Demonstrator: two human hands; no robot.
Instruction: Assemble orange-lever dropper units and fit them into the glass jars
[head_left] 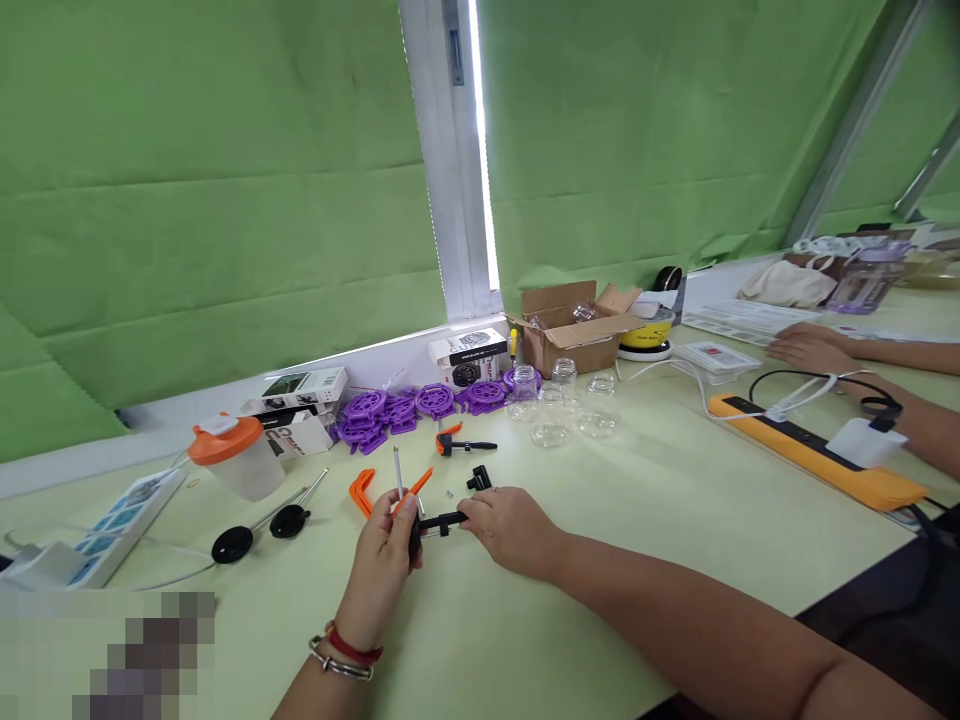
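My left hand (386,540) is closed around the black end of a bar-shaped part (444,520). An orange piece (416,485) and a thin silver rod (397,468) stick up by its fingers; how they join is hidden. My right hand (514,525) pinches the bar's other end. Just beyond the right fingers lies a small black fitting (478,478), with a tiny metal piece (449,494) beside it. A curved orange part (362,491) rests past the left hand. Farther back lies an orange-and-black piece (448,441) with a black bar.
Purple plastic parts (401,412), printed boxes (469,358), clear jars (551,405) and an open carton (574,340) line the back. Left are an orange-lidded cup (251,465), two black discs on metal rods (232,545) and a white power strip (131,525). Right, another person's hands (810,345) lie beyond an orange power strip (817,450).
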